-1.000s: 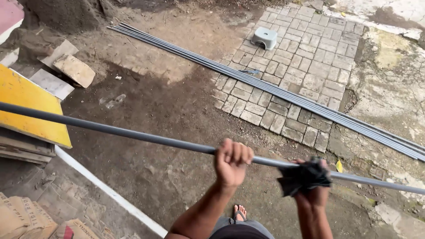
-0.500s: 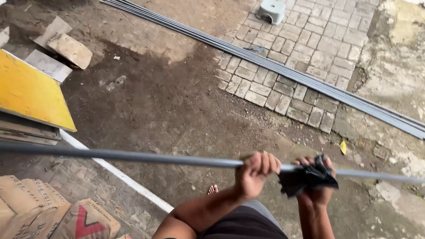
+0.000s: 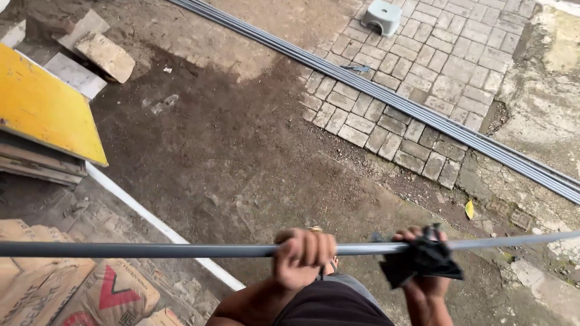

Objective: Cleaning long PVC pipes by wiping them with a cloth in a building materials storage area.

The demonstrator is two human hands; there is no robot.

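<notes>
Wiping looks to be the step in hand: a long grey metal rod (image 3: 181, 250) runs level across the lower part of the view, held above the ground in front of the person. The left hand (image 3: 302, 256) is closed in a full fist around the rod near its middle. Just beside it, the right hand (image 3: 423, 265) is wrapped around the same rod with a crumpled black rag (image 3: 420, 261) bunched between palm and metal. Judging by the grip, a next move would call for the fist to steady the rod while the rag slides along it, with the long free ends kept from sagging or swinging.

Below the rod at lower left lie stacked brownish paper sacks (image 3: 90, 290), one bearing a red triangular mark and dark lettering. Above them a yellow board (image 3: 42, 108) rests on dark planks. A white strip (image 3: 163, 226) crosses the dirt diagonally. Farther off, a bundle of similar grey rods (image 3: 423, 115) lies across the paving stones (image 3: 435, 66), near a small pale stool (image 3: 382, 15). Broken slabs (image 3: 103, 54) sit at upper left.
</notes>
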